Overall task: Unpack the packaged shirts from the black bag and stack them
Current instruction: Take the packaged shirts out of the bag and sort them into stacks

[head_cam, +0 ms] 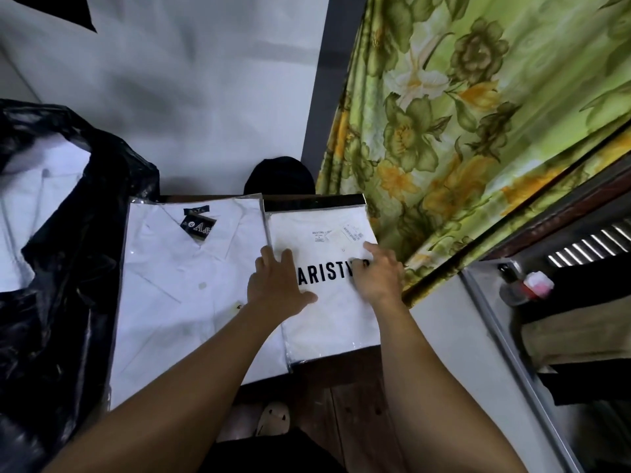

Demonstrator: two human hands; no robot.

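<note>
Pressing printed shirt packet (329, 322), left hand (278, 285) and right hand (379, 276) spread flat — slick wrap, could skid off the bench (334, 367).

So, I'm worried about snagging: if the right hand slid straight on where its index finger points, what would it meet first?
Probably the paper tag under the wrap of the printed shirt package, just ahead of the right hand.

The right hand (379, 279) covers the end of the lettering (324, 272).
</note>
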